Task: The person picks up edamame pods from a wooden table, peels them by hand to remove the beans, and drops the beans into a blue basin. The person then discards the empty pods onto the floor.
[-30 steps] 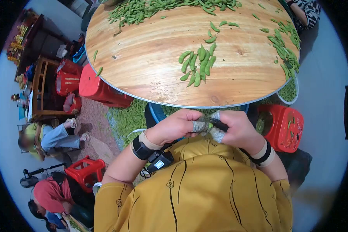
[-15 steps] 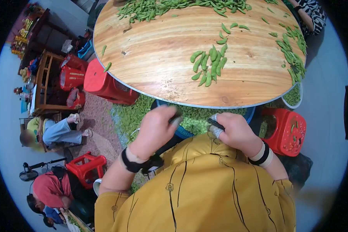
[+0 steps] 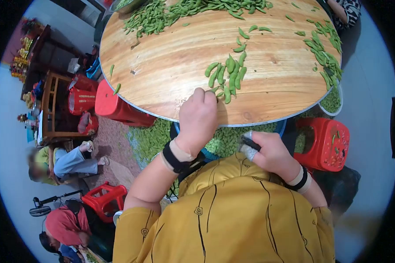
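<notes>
My left hand (image 3: 199,115) reaches over the near edge of the round wooden table (image 3: 162,79), its closed fingertips at the lower left of a small group of green pods (image 3: 232,72). Its fingers hide what they pinch. Below the edge, in front of my yellow shirt, my right hand (image 3: 270,151) is closed around a small dark tool (image 3: 250,143), with silvery wrapping on thumb and finger. Under it and beneath the table is a blue tub (image 3: 283,127) with light green beans or pods (image 3: 232,139).
More pods (image 3: 162,15) are heaped at the table's far side and right edge. Red stools (image 3: 327,144) stand right and left. A white bucket (image 3: 339,103) of green beans is at the right. People sit at the left; another person's arm (image 3: 338,9) shows top right.
My left hand has moved up and right, from below the table edge onto the tabletop beside the pods. My right hand stays nearly in place. The view has shifted slightly.
</notes>
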The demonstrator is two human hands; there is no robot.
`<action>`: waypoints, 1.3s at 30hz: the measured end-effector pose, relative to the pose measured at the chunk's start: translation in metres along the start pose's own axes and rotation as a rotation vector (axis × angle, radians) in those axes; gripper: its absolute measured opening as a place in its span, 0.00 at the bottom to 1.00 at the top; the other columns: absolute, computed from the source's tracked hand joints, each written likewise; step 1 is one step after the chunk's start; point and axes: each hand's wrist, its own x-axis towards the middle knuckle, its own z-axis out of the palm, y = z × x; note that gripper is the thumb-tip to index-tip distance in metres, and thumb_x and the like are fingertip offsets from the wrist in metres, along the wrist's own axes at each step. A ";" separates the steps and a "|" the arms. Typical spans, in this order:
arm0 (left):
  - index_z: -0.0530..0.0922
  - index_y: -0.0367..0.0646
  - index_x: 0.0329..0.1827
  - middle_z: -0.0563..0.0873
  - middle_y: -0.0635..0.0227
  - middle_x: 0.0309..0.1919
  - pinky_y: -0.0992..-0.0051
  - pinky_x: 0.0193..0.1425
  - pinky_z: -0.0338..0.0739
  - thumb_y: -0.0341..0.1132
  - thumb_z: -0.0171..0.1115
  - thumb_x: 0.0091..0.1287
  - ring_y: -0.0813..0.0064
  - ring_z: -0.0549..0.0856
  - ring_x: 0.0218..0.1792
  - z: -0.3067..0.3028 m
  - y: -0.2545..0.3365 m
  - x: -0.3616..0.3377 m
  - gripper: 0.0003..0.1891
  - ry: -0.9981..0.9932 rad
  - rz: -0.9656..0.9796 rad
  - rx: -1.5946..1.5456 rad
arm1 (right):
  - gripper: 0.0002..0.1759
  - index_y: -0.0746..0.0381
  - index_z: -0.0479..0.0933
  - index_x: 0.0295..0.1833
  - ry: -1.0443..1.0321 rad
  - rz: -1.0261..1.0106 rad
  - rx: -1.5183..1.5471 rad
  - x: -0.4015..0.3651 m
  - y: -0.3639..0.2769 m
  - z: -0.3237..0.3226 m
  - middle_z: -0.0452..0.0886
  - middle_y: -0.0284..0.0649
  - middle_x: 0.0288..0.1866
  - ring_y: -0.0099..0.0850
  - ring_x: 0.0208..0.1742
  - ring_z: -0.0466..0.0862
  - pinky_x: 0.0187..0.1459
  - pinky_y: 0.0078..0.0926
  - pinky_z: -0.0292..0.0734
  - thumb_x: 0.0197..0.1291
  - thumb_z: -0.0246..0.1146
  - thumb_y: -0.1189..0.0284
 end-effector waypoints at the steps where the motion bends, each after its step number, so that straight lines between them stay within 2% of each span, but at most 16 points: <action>1: 0.75 0.40 0.32 0.76 0.59 0.29 0.63 0.30 0.75 0.24 0.60 0.50 0.57 0.80 0.28 -0.004 0.003 -0.004 0.06 -0.003 0.003 0.002 | 0.08 0.66 0.76 0.39 0.046 0.032 0.126 0.003 -0.006 -0.002 0.78 0.45 0.24 0.42 0.23 0.78 0.28 0.34 0.74 0.58 0.61 0.72; 2: 0.75 0.39 0.33 0.76 0.59 0.29 0.63 0.29 0.74 0.24 0.60 0.50 0.57 0.79 0.28 -0.010 0.008 -0.009 0.07 0.022 0.041 -0.005 | 0.08 0.66 0.76 0.39 0.047 0.032 0.130 0.007 -0.011 -0.004 0.78 0.45 0.24 0.42 0.23 0.78 0.28 0.34 0.74 0.58 0.61 0.72; 4: 0.77 0.37 0.36 0.77 0.58 0.31 0.65 0.28 0.73 0.24 0.61 0.49 0.58 0.79 0.28 -0.026 0.017 -0.020 0.10 0.005 0.147 -0.047 | 0.09 0.65 0.77 0.37 0.096 0.518 0.749 0.018 -0.018 -0.008 0.76 0.34 0.21 0.24 0.18 0.73 0.23 0.20 0.71 0.63 0.61 0.69; 7: 0.77 0.35 0.38 0.78 0.56 0.32 0.67 0.29 0.73 0.24 0.61 0.48 0.59 0.79 0.28 -0.030 0.031 -0.034 0.12 0.042 0.285 -0.122 | 0.08 0.63 0.77 0.36 0.083 0.560 0.880 0.028 -0.015 -0.009 0.73 0.27 0.21 0.14 0.19 0.69 0.21 0.13 0.68 0.64 0.59 0.70; 12: 0.77 0.34 0.35 0.78 0.56 0.32 0.67 0.29 0.73 0.25 0.62 0.50 0.59 0.79 0.27 -0.025 0.030 -0.042 0.09 0.002 0.249 -0.237 | 0.05 0.63 0.77 0.36 0.040 0.494 0.805 0.023 -0.011 -0.008 0.72 0.28 0.21 0.14 0.21 0.70 0.23 0.15 0.67 0.62 0.61 0.72; 14: 0.77 0.35 0.34 0.78 0.56 0.29 0.66 0.29 0.73 0.27 0.62 0.55 0.58 0.78 0.27 -0.037 0.036 -0.039 0.06 -0.209 -0.031 -0.525 | 0.04 0.64 0.77 0.38 0.087 0.315 0.588 0.016 -0.011 -0.007 0.73 0.27 0.24 0.14 0.25 0.71 0.27 0.16 0.68 0.60 0.61 0.74; 17: 0.78 0.36 0.37 0.77 0.56 0.26 0.68 0.29 0.72 0.28 0.62 0.59 0.56 0.77 0.25 -0.023 0.021 -0.044 0.06 -0.406 0.050 -0.663 | 0.08 0.65 0.76 0.43 0.007 0.224 0.399 0.012 -0.005 -0.008 0.75 0.30 0.27 0.16 0.30 0.73 0.31 0.19 0.70 0.58 0.60 0.76; 19: 0.79 0.36 0.40 0.79 0.64 0.25 0.72 0.30 0.73 0.28 0.60 0.63 0.65 0.77 0.23 -0.022 0.022 -0.046 0.06 -0.394 0.034 -0.724 | 0.10 0.65 0.75 0.45 -0.020 0.296 0.525 0.013 -0.008 -0.011 0.76 0.33 0.29 0.18 0.30 0.75 0.32 0.21 0.71 0.57 0.60 0.77; 23: 0.77 0.37 0.48 0.82 0.74 0.32 0.86 0.31 0.69 0.25 0.52 0.68 0.90 0.74 0.28 -0.024 0.025 -0.044 0.09 -0.517 -0.591 -1.270 | 0.15 0.66 0.74 0.50 0.048 0.230 0.509 0.011 -0.017 -0.009 0.79 0.39 0.31 0.25 0.31 0.79 0.35 0.24 0.74 0.55 0.60 0.78; 27: 0.77 0.37 0.48 0.82 0.74 0.32 0.86 0.32 0.70 0.23 0.50 0.66 0.89 0.74 0.29 -0.016 0.027 -0.050 0.10 -0.514 -0.588 -1.299 | 0.17 0.66 0.74 0.51 0.020 0.213 0.379 0.002 -0.020 -0.010 0.81 0.41 0.33 0.28 0.33 0.81 0.38 0.25 0.76 0.54 0.59 0.80; 29: 0.77 0.37 0.48 0.82 0.74 0.33 0.86 0.32 0.70 0.22 0.49 0.65 0.89 0.75 0.29 -0.013 0.026 -0.047 0.11 -0.512 -0.551 -1.286 | 0.19 0.65 0.74 0.54 -0.114 0.460 0.536 0.004 -0.021 -0.012 0.81 0.41 0.33 0.26 0.35 0.81 0.38 0.23 0.76 0.54 0.57 0.81; 31: 0.76 0.37 0.47 0.82 0.75 0.34 0.86 0.32 0.70 0.22 0.49 0.66 0.90 0.74 0.31 -0.010 0.026 -0.049 0.11 -0.502 -0.518 -1.249 | 0.19 0.65 0.74 0.54 -0.051 0.353 0.510 0.004 -0.016 -0.006 0.81 0.38 0.32 0.23 0.33 0.79 0.37 0.21 0.75 0.55 0.56 0.82; 32: 0.77 0.36 0.42 0.81 0.68 0.28 0.77 0.30 0.72 0.21 0.54 0.59 0.79 0.77 0.27 -0.006 0.026 -0.050 0.09 -0.439 -0.509 -1.220 | 0.20 0.64 0.75 0.55 0.007 0.249 0.485 0.004 -0.014 -0.004 0.80 0.35 0.31 0.20 0.32 0.78 0.35 0.19 0.74 0.56 0.54 0.82; 33: 0.77 0.36 0.42 0.81 0.68 0.28 0.77 0.30 0.72 0.21 0.54 0.59 0.79 0.77 0.27 -0.007 0.026 -0.049 0.09 -0.440 -0.513 -1.222 | 0.20 0.64 0.75 0.55 0.005 0.252 0.485 0.004 -0.014 -0.002 0.80 0.35 0.31 0.20 0.32 0.78 0.35 0.19 0.74 0.56 0.54 0.82; 35: 0.76 0.37 0.36 0.77 0.62 0.26 0.71 0.30 0.73 0.21 0.57 0.52 0.65 0.79 0.28 -0.012 0.026 -0.045 0.08 -0.175 0.017 -0.561 | 0.19 0.63 0.75 0.56 -0.032 0.342 0.720 0.007 -0.013 -0.003 0.78 0.29 0.30 0.16 0.31 0.75 0.34 0.15 0.71 0.59 0.52 0.81; 39: 0.75 0.40 0.34 0.77 0.59 0.28 0.61 0.35 0.74 0.25 0.60 0.50 0.53 0.79 0.30 -0.015 0.022 -0.049 0.08 -0.198 0.140 -0.370 | 0.18 0.62 0.75 0.57 -0.115 0.454 0.843 0.011 -0.011 -0.006 0.78 0.29 0.33 0.17 0.34 0.74 0.38 0.15 0.71 0.63 0.52 0.80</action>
